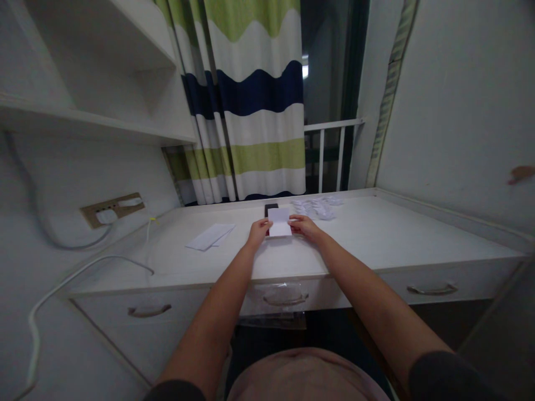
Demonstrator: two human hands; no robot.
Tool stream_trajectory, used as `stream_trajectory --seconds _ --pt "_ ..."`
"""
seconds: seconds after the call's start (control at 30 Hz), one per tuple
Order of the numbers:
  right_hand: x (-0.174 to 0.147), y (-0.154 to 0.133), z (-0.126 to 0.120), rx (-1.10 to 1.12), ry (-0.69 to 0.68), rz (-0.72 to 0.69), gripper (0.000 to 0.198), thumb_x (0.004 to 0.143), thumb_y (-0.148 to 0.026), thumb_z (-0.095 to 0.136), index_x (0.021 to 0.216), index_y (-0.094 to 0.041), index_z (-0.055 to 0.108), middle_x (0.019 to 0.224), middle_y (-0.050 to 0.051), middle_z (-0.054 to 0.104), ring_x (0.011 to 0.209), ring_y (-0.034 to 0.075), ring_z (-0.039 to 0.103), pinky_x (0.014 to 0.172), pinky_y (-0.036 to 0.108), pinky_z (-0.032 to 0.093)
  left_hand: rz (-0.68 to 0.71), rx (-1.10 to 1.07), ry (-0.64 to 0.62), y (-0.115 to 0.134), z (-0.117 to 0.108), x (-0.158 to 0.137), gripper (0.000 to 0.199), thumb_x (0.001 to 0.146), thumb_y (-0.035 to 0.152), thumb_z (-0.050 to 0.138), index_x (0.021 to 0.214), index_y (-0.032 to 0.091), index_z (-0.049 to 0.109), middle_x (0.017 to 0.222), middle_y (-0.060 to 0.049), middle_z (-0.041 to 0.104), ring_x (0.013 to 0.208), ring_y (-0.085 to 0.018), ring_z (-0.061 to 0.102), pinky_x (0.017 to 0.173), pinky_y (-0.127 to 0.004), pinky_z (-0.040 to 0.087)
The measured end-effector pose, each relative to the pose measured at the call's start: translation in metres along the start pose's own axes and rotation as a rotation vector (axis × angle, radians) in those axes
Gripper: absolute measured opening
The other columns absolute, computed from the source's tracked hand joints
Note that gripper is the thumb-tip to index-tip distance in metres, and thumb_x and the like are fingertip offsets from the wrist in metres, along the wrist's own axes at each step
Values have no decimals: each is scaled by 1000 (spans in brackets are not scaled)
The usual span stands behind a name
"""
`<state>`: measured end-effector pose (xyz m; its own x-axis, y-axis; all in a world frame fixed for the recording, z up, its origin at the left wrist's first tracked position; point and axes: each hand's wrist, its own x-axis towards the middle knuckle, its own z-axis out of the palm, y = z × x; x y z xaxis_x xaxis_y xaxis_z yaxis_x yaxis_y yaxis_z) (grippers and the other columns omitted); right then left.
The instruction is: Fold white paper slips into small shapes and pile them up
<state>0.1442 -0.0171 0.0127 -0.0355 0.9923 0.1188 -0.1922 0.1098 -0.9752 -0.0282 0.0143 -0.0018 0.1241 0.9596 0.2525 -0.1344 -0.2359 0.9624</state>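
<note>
Between my two hands is a small white sheet of paper point(279, 223), held just above the desk. My left hand point(259, 230) pinches its left edge, and my right hand point(303, 226) grips the right edge. Right behind the paper lies a dark flat object point(271, 208), partly covered by the sheet; its kind is unclear. Further left, several white paper sheets point(211, 236) overlap on the desktop. A cluster of crumpled or folded white pieces point(315, 208) lies beyond my right hand.
The white desk point(376, 234) has drawers along its front, with a clear plastic bag point(282, 295) hanging at the middle one. A white cable point(104, 259) crosses the desk's left end. A striped curtain point(259, 89) hangs behind, and a shelf point(100, 122) juts out at upper left.
</note>
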Motion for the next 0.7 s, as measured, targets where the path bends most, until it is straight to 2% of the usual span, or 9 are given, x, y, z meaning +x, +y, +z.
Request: stream_trajectory --seconds 0.17,0.37,0.57,0.7 --pt "2 1 -1 20 -18 -8 16 57 -11 66 71 -18 62 58 -2 62 52 9 55 54 21 45 -26 -79 -48 3 1 -3 37 60 29 72 92 12 64 70 -4 66 61 -13 60 60 -26 48" --pt "8 3 -4 16 -34 -32 11 56 -14 66 65 -18 61 51 -4 56 47 7 49 50 19 40 -40 -150 -83 7 3 -7 35 57 28 73 87 13 65 73 -4 65 66 -13 60 65 -27 48" --pt "5 1 -4 19 -62 -39 14 58 -15 65 71 -18 66 58 -1 62 53 9 54 51 19 41 -61 -200 -135 11 3 -10 30 57 22 71 85 14 66 73 -4 65 63 -11 59 63 -25 46" --pt "4 1 -4 28 -52 -63 13 58 -12 62 69 -18 66 60 -1 62 55 9 55 53 19 41 -87 -223 -183 15 2 -14 25 58 16 66 83 13 68 75 -6 65 64 -11 58 62 -24 45"
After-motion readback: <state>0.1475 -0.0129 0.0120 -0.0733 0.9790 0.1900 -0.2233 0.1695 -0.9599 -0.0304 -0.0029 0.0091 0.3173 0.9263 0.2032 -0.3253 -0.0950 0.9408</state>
